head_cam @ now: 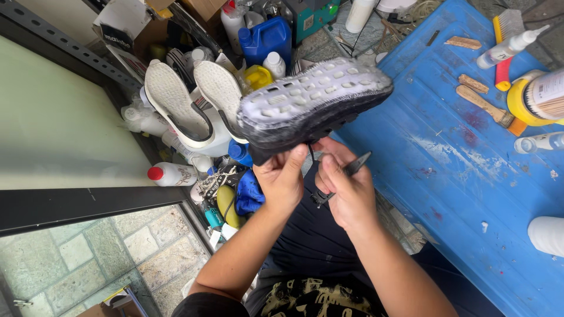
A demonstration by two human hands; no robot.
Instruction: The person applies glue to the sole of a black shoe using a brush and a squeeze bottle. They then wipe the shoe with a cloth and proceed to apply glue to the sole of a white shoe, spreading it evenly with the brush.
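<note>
A black sneaker (pixel 311 103) is held sole-up in the middle of the view, its pale studded outsole facing me. My left hand (pixel 283 179) grips the shoe from below at its near end. My right hand (pixel 346 191) sits just beside it under the shoe, fingers closed on a thin dark tool (pixel 343 178) that points toward the shoe's upper. Both forearms come up from the bottom of the view over my dark trousers.
A pair of white soles (pixel 194 100) stands upturned to the left among bottles and a blue jug (pixel 267 38). A blue plastic surface (pixel 464 170) at right carries brushes (pixel 484 105), a yellow-capped jar (pixel 537 97) and squeeze bottles. A pale panel (pixel 53 117) lies at left.
</note>
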